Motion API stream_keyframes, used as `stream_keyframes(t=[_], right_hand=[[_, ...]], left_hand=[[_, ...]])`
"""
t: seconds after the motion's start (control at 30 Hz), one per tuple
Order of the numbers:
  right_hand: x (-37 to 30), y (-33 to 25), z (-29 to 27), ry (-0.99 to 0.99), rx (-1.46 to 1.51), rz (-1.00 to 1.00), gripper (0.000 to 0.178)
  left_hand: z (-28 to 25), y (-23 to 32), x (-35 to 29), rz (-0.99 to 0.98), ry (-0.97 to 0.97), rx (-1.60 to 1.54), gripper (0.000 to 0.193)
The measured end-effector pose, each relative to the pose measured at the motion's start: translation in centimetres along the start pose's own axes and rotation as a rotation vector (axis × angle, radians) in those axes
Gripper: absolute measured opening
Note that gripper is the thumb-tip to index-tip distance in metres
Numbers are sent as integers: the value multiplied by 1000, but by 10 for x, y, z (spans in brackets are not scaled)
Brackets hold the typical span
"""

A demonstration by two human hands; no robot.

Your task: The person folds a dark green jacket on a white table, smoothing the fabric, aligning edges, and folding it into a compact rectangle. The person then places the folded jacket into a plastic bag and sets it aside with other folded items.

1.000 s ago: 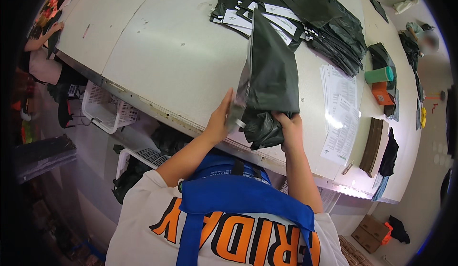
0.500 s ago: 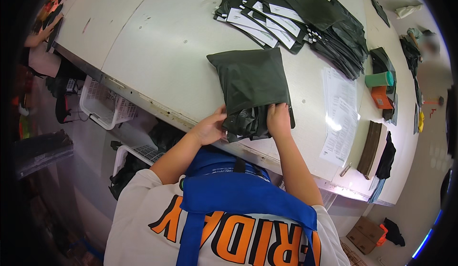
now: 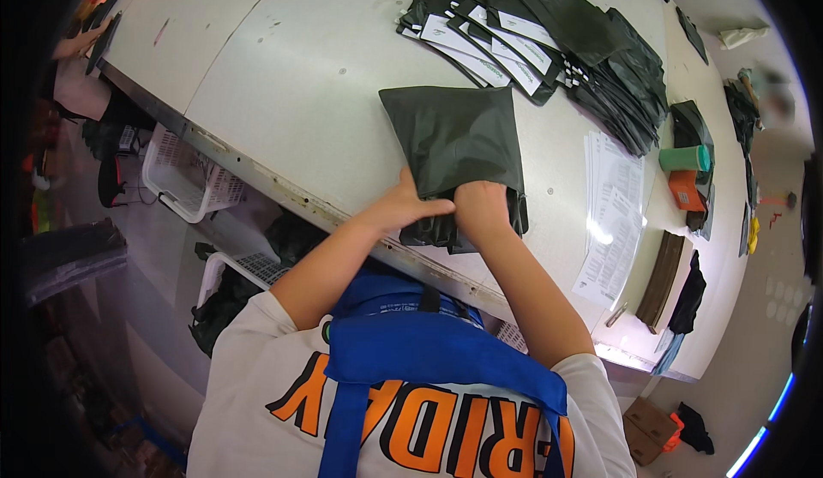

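A dark green-black plastic mailing bag [image 3: 463, 139] lies on the table in front of me, its near end loose and crumpled. My left hand [image 3: 401, 207] is at the bag's left edge, thumb stretched across the near part and the other fingers partly hidden beneath the plastic. Close beside that thumb, my right hand [image 3: 482, 210] is closed on the folded near edge. Its fingertips are tucked out of sight, and the bag's contents do not show.
A pile of dark bags with white labels [image 3: 501, 45] sits at the far side of the table [image 3: 291, 92]. Printed sheets [image 3: 610, 238], a green cup [image 3: 686, 158] and an orange box [image 3: 684, 190] are to the right. White baskets [image 3: 187, 174] stand below the table's left edge.
My right hand has shifted left along the bag's near edge, from its right corner toward the middle. My left hand has moved up and inward, thumb now over the plastic.
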State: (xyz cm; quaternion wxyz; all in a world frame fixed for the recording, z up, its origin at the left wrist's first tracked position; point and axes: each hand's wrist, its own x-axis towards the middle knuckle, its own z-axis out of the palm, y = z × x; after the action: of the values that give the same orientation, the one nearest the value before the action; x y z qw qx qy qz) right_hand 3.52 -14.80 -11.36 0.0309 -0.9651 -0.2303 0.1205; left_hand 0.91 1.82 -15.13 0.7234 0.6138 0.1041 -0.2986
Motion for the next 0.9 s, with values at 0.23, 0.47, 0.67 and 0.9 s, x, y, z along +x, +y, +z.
stream_keyframes(t=[0.23, 0.47, 0.67, 0.9], right_hand=[[4, 59, 36, 78, 388, 17, 28], [27, 66, 60, 178, 220, -93, 52], [42, 79, 91, 51, 225, 50, 63], [68, 31, 86, 43, 383, -130, 67]], left_hand=[[-14, -39, 4, 75, 21, 18, 92], [-21, -31, 8, 35, -220, 169, 91], [-15, -46, 7, 91, 23, 46, 87], [-35, -50, 15, 9, -261, 205, 82]])
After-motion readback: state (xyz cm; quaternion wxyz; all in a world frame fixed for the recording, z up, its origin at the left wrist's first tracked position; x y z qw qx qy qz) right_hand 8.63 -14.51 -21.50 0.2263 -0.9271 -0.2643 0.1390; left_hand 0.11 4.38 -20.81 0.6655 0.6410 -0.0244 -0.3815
